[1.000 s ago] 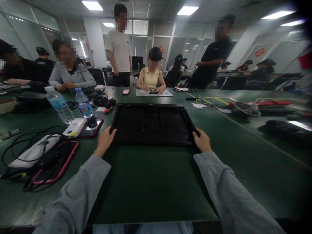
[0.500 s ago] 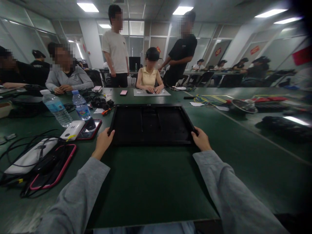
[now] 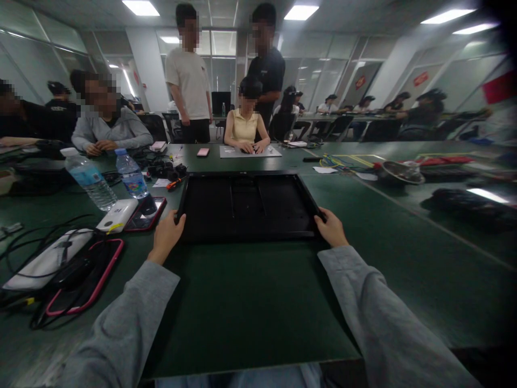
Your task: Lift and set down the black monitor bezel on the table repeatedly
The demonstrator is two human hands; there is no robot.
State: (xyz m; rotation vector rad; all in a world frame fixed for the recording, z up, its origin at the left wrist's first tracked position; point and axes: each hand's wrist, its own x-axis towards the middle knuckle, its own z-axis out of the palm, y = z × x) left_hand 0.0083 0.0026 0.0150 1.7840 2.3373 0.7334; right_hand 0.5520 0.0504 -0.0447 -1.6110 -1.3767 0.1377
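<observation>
A shallow black monitor casing (image 3: pixel 208 207), rectangular with a raised rim, lies hollow side up in the middle of the view. Two thin ridges run across its floor. My left hand (image 3: pixel 167 234) is closed on its left edge, thumb over the rim and fingers partly hidden outside. At the opposite edge my right hand (image 3: pixel 332 227) grips the rim in the same way. Both arms, in grey sleeves, stretch forward over the green table (image 3: pixel 250 302).
Left of the casing are two water bottles (image 3: pixel 131 175), a phone (image 3: pixel 145 214), a white power bank (image 3: pixel 117 215), and cables around a pink-edged case (image 3: pixel 109 275). A metal bowl (image 3: pixel 402 172) stands at right. A seated person (image 3: pixel 245 126) works opposite; others stand behind.
The view has shifted slightly, and both hands keep their hold on the casing. In the background, the standing person in black has moved left, behind the seated person.
</observation>
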